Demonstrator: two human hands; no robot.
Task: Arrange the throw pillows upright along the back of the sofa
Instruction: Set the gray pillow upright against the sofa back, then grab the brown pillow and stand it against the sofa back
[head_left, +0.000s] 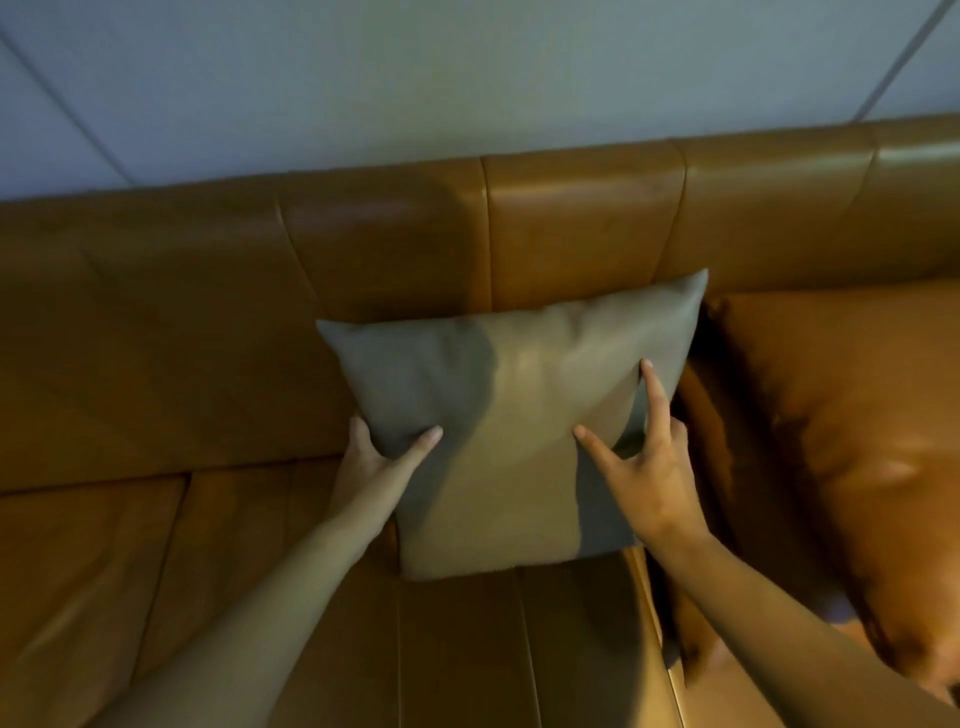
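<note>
A grey-beige throw pillow (509, 415) leans upright against the back of the brown leather sofa (582, 218), its lower edge on the seat. My left hand (379, 452) grips the pillow's left edge, thumb on the front and fingers behind. My right hand (649, 457) rests on the pillow's right side with its fingers spread, forefinger and thumb pressing on the cloth. A brown leather pillow (852, 426) stands just to the right, close beside the grey one.
The sofa seat (104, 561) stretches out to the left and toward me. A pale wall (467, 78) rises behind the sofa back.
</note>
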